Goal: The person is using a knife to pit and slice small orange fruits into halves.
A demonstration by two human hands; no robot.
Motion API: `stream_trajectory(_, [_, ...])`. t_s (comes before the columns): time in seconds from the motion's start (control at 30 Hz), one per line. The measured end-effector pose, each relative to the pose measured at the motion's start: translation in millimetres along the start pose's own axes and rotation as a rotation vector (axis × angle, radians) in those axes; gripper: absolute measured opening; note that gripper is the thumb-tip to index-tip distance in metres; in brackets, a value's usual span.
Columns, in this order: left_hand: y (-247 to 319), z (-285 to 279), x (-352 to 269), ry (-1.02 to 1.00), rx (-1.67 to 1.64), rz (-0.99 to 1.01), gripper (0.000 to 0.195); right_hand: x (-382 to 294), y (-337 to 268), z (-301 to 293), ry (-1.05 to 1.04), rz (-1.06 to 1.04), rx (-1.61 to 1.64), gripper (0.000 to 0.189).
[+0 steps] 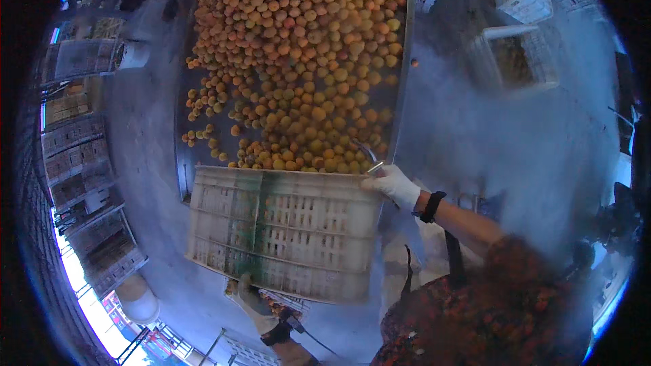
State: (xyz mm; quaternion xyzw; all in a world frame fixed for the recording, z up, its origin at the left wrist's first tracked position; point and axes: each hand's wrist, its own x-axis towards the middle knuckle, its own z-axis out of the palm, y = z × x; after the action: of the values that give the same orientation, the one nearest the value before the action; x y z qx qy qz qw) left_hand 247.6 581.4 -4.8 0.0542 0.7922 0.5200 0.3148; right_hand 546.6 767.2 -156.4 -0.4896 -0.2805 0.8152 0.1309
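A white slatted plastic crate (305, 229) with a green stripe is tipped over the near end of a large table or bin (400, 127), its mouth towards a wide heap of round orange and yellow fruit (305, 61). My right hand (394, 185), in a white glove, holds the crate's upper right rim, with a curved metal tool (375, 165) also at its fingers. At the crate's lower left edge is my left hand (252, 300), also gloved, supporting the bottom. Both wrists wear dark bands. The left fingertips are partly hidden behind the crate.
Stacked crates (76, 147) line the left side. Another crate holding fruit (290, 310) lies below the tipped one. White crates (521, 56) stand on the floor at upper right, near a single fruit (414, 62). A white barrel-like container (137, 305) is at lower left.
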Motion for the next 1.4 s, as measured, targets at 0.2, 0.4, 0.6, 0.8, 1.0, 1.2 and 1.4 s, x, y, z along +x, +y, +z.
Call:
stream_trajectory(0.2, [29.0, -3.0, -1.8, -0.064, 0.093, 0.041, 0.026, -16.7, -53.7, -3.0, -0.019, -0.107, -0.100, 0.025])
stream_trajectory(0.4, [54.2, 20.9, -33.7, 0.014, 0.055, 0.122, 0.025, -34.7, -95.1, -11.2, -0.034, -0.172, -0.166, 0.024])
stream_trajectory(0.6, [51.9, 18.1, -65.7, 0.110, 0.180, 0.310, 0.024, -55.9, -119.4, -8.3, -0.090, -0.067, -0.182, 0.026])
stream_trajectory(0.8, [31.1, -21.6, -85.5, 0.203, 0.155, 0.208, 0.023, -38.1, -42.9, 12.6, -0.130, -0.116, -0.116, 0.027])
stream_trajectory(1.0, [10.4, -49.4, -109.0, 0.285, 0.133, 0.156, 0.022, -52.2, -31.6, 29.9, -0.191, -0.053, -0.139, 0.023])
stream_trajectory(1.2, [-13.5, -85.9, -131.8, 0.330, 0.098, 0.130, 0.022, -85.8, -19.4, 47.0, -0.185, -0.194, -0.258, 0.026])
stream_trajectory(1.4, [-47.6, -134.7, -168.1, 0.359, 0.006, 0.140, 0.021, -126.3, 24.1, 59.1, -0.270, -0.181, -0.251, 0.024])
